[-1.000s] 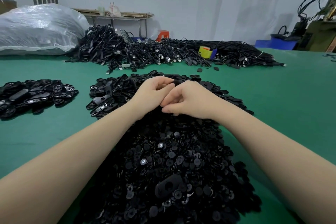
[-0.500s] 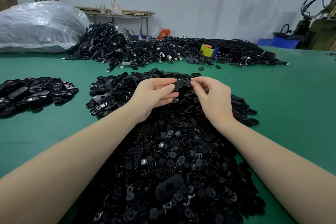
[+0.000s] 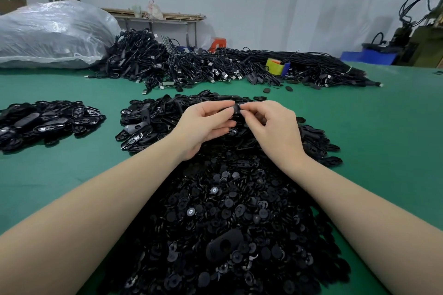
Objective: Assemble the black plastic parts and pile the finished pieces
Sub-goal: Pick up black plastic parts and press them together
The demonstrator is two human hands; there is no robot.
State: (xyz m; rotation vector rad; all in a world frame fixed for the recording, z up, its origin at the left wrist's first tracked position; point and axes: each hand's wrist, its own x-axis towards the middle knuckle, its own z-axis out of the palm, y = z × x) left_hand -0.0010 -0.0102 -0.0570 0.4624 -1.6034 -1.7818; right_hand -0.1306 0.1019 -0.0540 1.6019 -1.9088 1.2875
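**Both hands on one black part above the loose pile**

The left hand (image 3: 203,124) and right hand (image 3: 271,127) meet fingertip to fingertip, both pinching a single small black plastic part (image 3: 236,109) raised above the heap. Beneath the hands and forearms lies a large pile of small round pieces (image 3: 227,211), merging at its far end with a pile of oval shells (image 3: 148,122). A separate pile of oval pieces (image 3: 45,120) sits well apart to the left on the green table (image 3: 371,139). Bundled black cables (image 3: 215,64) and a clear plastic bag (image 3: 52,33) occupy the far edge.
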